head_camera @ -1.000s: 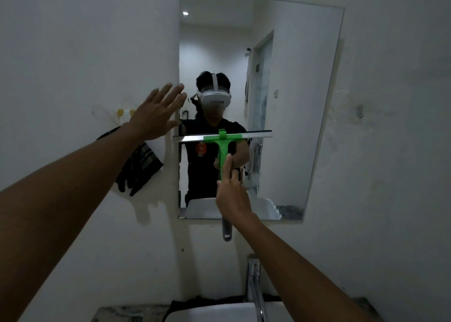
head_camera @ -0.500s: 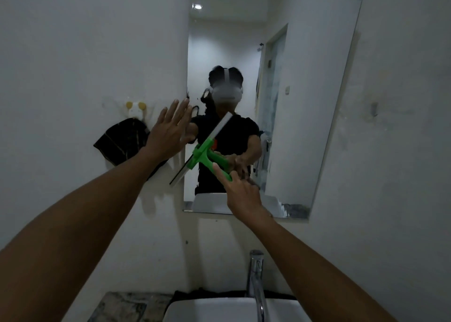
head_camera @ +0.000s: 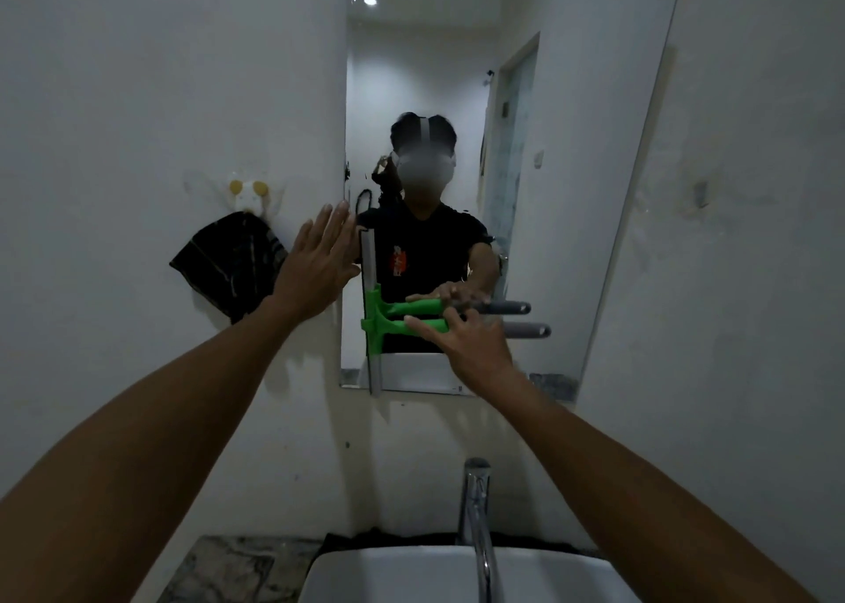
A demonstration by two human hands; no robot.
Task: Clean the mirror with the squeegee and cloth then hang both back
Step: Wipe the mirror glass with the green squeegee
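Observation:
A frameless mirror hangs on the white wall. My right hand grips the green handle of the squeegee, whose handle lies level and points right. Its grey blade stands upright against the glass near the mirror's left edge. My left hand is flat with fingers spread, at the mirror's left edge, holding nothing. A dark striped cloth hangs from a small white hook on the wall left of the mirror.
Below the mirror are a chrome tap and a white basin. A mottled stone counter lies left of the basin. The mirror reflects the person, a door and a ceiling light.
The squeegee has turned from blade level, through a slant, to blade upright, and has shifted to the mirror's left side. My left hand has dropped lower beside the mirror's edge.

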